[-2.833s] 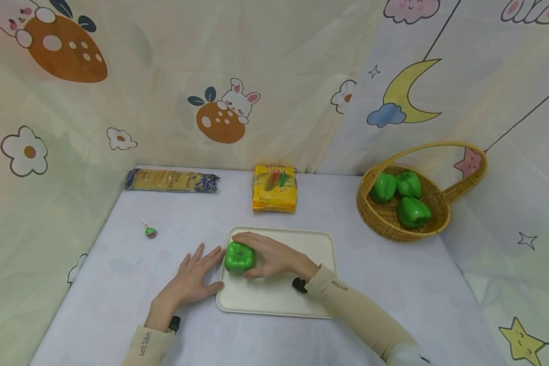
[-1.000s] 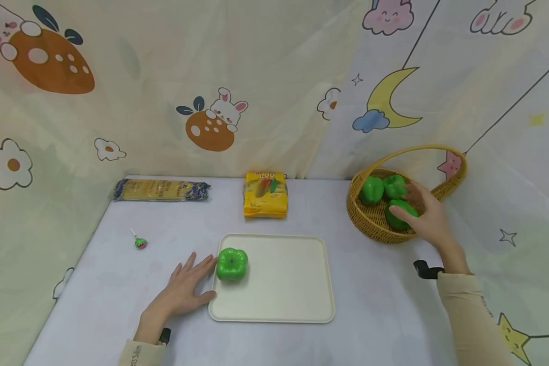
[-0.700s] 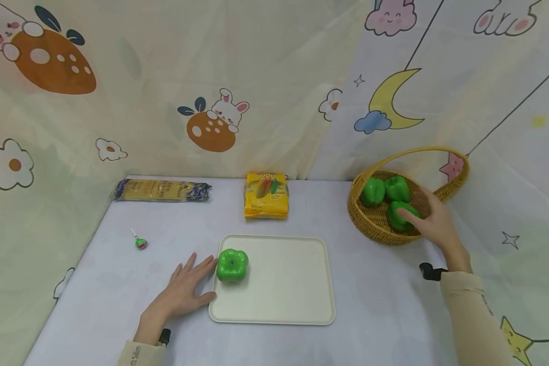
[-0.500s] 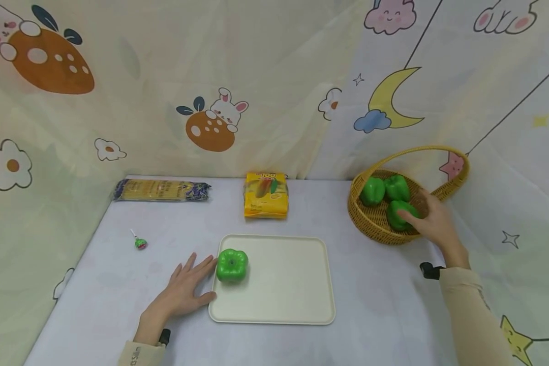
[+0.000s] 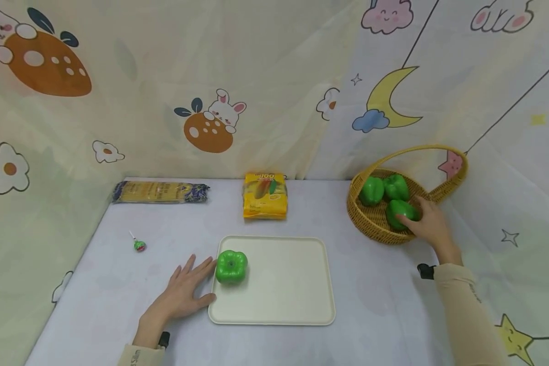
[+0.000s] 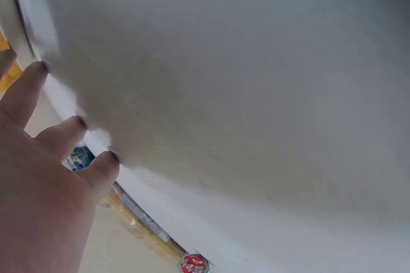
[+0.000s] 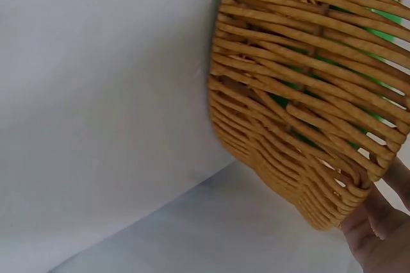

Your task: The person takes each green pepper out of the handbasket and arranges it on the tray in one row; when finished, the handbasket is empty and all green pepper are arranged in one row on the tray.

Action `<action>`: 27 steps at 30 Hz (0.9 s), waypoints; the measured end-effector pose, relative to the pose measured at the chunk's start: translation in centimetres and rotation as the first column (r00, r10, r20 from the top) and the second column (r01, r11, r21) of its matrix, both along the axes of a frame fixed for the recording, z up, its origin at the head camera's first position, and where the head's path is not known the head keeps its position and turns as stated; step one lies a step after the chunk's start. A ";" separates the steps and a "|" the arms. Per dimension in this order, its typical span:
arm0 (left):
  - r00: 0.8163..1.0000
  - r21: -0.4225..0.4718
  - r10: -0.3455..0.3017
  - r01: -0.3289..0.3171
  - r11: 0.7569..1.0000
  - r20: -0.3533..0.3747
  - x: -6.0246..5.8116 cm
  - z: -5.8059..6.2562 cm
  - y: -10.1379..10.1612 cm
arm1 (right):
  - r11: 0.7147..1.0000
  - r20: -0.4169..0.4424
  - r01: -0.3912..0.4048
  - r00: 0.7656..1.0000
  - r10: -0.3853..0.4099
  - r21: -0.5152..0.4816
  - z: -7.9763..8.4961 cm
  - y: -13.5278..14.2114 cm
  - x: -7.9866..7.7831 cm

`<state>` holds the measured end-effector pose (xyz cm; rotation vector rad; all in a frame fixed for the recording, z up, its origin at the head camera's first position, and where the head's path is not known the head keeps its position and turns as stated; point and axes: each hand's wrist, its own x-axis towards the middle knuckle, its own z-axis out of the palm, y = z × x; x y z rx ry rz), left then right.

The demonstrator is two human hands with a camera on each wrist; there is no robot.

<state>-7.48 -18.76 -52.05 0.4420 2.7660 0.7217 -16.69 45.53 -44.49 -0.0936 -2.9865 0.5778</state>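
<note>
My left hand (image 5: 181,292) lies with fingers spread on the table at the tray's left edge, forefinger and thumb tips right at the rim. On the cream tray (image 5: 288,279), one green bell pepper (image 5: 231,266) stands in the upper left corner. At the far right, my right hand (image 5: 432,223) reaches over the rim of the wicker basket (image 5: 368,229). Its thumb and fingers grip the front green bell pepper (image 5: 397,208) from its right side; two more peppers (image 5: 372,191) lie behind. In the right wrist view, the basket's weave (image 7: 301,74) hides most of the grip.
A yellow mango-print packet (image 5: 265,197) lies behind the tray. Left of it is a long clear packet with blue ends (image 5: 160,192). A green lollipop (image 5: 139,245) lies at the left. The basket's tall handle (image 5: 448,188) arches over its back and right side.
My right hand has let go of the pepper on the tray, gone right to the basket and closed around the front pepper there. My left hand keeps its place beside the tray.
</note>
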 end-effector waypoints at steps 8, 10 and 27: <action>1.000 -0.001 0.003 -0.003 1.000 0.008 0.1 0.0 -0.1 | 0.999 0.019 -0.030 0.999 0.030 0.043 0.2 -0.5 -0.7; 1.000 -0.003 0.002 -0.002 1.000 0.006 0.1 0.0 -0.1 | 0.999 0.032 -0.025 0.999 0.024 0.043 0.0 -0.5 -0.8; 1.000 -0.016 0.003 -0.003 1.000 -0.003 0.0 0.0 0.3 | 0.996 0.159 -0.009 0.987 -0.005 0.085 -0.8 0.3 -1.3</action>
